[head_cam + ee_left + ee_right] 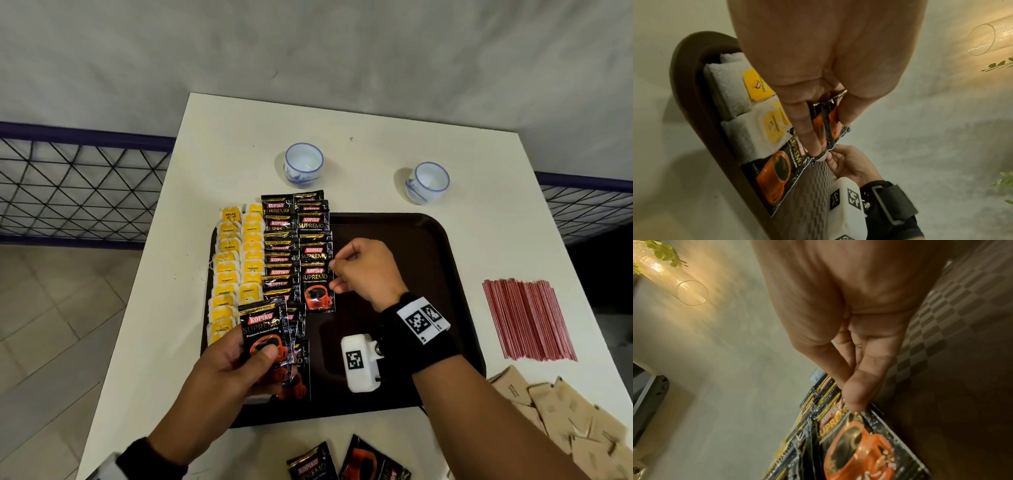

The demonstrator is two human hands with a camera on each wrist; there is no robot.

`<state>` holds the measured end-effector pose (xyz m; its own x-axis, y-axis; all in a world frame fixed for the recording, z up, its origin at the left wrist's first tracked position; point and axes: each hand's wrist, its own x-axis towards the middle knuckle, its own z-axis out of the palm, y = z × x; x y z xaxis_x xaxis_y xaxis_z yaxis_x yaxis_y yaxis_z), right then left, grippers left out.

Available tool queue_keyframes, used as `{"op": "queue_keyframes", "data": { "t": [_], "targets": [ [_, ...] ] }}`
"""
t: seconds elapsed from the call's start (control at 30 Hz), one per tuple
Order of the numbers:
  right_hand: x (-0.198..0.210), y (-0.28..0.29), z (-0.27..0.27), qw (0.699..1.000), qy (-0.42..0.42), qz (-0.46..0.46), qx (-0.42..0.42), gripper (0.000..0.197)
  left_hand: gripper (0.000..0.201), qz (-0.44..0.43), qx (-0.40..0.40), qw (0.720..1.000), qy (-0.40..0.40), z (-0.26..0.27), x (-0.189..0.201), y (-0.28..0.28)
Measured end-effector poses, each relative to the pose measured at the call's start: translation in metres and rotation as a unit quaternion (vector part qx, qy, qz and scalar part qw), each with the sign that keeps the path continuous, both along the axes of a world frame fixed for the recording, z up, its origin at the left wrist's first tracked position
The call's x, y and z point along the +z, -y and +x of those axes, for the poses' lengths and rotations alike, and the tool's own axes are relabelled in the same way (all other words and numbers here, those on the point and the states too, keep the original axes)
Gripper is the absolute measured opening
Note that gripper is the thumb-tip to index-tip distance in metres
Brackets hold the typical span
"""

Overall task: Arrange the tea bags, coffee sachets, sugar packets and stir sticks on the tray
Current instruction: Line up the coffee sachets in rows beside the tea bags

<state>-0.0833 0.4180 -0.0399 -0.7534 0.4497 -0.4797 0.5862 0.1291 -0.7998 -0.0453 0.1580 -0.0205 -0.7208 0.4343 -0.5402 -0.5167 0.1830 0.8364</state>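
The dark brown tray [411, 240] holds two columns of yellow-tagged tea bags [236, 260] at its left side. Right of them lie two overlapping columns of black coffee sachets [294, 240]. My left hand [239, 356] grips a fan of several coffee sachets [263, 329] over the tray's near left corner; thumb and fingers clamp them [835, 123]. My right hand [333, 277] pinches the right edge of the nearest sachet [315, 291] in the right column, fingertips [853, 402] on it. Red stir sticks [529, 318] and brown sugar packets [565, 418] lie on the table, right of the tray.
Two blue-and-white cups [303, 164] [427, 182] stand behind the tray. Two loose coffee sachets [342, 462] lie at the table's near edge. A wire fence runs past both sides of the white table [222, 154].
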Motion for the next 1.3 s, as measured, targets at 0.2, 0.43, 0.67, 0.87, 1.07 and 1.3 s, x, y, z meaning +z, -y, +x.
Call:
{"op": "queue_keyframes", "data": {
  "t": [0.2, 0.43, 0.67, 0.87, 1.07, 1.3],
  "targets": [
    [0.026, 0.006, 0.016, 0.998, -0.052, 0.034, 0.024, 0.006, 0.027, 0.011, -0.012, 1.000, -0.025, 0.000, 0.002, -0.002],
    [0.043, 0.041, 0.065, 0.977, -0.087, -0.166, 0.098, 0.008, 0.030, 0.040, -0.014, 0.999, -0.026, 0.001, 0.005, -0.018],
    [0.041, 0.043, 0.081, 0.980, -0.084, -0.170, 0.056, 0.006, 0.026, 0.026, -0.016, 0.999, -0.021, 0.006, 0.010, -0.027],
    [0.040, 0.018, 0.072, 0.980, -0.092, -0.177, -0.022, 0.011, 0.020, 0.015, -0.034, 0.999, -0.017, 0.003, 0.005, -0.016],
    [0.022, -0.009, 0.066, 0.991, -0.045, -0.112, -0.052, 0.010, 0.022, 0.021, 0.020, 0.998, 0.057, 0.001, 0.000, 0.001],
    [0.002, 0.003, 0.057, 0.995, -0.015, -0.097, -0.031, 0.011, 0.020, -0.007, 0.002, 1.000, 0.007, 0.005, -0.004, 0.006]
  ]
}}
